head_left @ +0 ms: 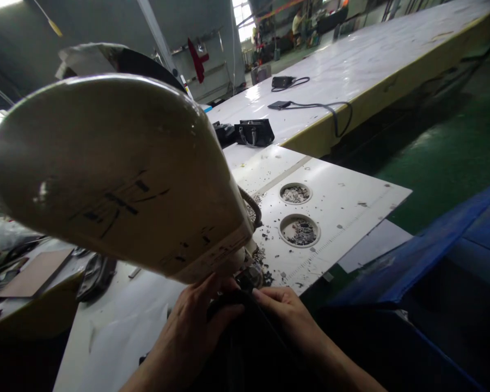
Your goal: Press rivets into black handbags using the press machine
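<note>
A large cream sewing machine head (114, 169) fills the left and centre of the head view. Under its front end, my left hand (196, 321) and my right hand (286, 307) both press and pinch a piece of black material (245, 348) at the needle area (251, 275). The left fingers curl over the material from the left. The right fingers lie along its right edge, fingertips pointing toward the machine. The needle itself is hidden by the machine head.
The white table (351, 207) has two round holes (299, 230) holding dark scraps, with more scraps scattered around. Black bags (253, 132) and cabled devices (281, 81) lie on a long white bench behind. Blue material (453, 239) sits at right; the floor is green.
</note>
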Demonstrator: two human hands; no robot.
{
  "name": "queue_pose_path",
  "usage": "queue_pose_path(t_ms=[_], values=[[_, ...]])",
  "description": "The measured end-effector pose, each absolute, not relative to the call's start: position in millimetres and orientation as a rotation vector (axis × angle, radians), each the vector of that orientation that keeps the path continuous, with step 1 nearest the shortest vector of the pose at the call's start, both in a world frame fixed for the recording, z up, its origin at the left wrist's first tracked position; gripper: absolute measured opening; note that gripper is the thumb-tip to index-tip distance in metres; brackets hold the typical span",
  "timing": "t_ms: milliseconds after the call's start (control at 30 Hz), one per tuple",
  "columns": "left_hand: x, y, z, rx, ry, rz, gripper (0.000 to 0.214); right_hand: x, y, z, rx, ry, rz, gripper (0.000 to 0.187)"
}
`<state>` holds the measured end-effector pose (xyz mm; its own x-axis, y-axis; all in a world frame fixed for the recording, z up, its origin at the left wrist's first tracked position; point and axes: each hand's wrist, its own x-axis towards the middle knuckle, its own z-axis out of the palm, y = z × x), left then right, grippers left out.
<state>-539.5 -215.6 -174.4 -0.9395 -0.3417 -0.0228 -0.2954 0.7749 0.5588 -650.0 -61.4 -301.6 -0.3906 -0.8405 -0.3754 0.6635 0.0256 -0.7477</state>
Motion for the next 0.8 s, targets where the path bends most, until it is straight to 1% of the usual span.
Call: queue_pose_path(t_ms=[133, 200, 300, 400, 467, 633, 800], values=[[-537.8, -224.4, -173.6, 0.672, -2.937, -1.021, 0.037, -647.3, -63.1, -303.3, -0.164, 1.099, -1.643, 0.061], [-537.4, -227.1, -175.7, 0.772, -2.928, -1.068, 0.041, -646.9, -62.8, -303.1, -0.144, 1.096, -1.647, 0.061], [-537.8, -226.4, -180.9, 0.878, -2.887, -1.116, 0.032, -647.0, -62.5, -302.3, -0.119, 1.079, -1.666, 0.061], [-539.5, -221.6, -186.2, 0.84, -2.836, -1.02, 0.019, -647.4, -63.7, -301.5, -0.083, 1.062, -1.682, 0.062], [-541.4, -218.2, -189.0, 0.732, -2.809, -0.937, 0.013, -647.9, -65.1, -301.1, -0.053, 1.056, -1.698, 0.063], [-544.8, -215.7, -192.7, 0.421, -2.757, -0.808, 0.015, -648.9, -67.2, -301.9, 0.003, 1.013, -1.697, 0.062], [-542.1, -222.2, -197.3, 0.415, -2.88, -0.674, 0.014, -648.6, -67.8, -301.9, 0.048, 1.027, -1.683, 0.062]])
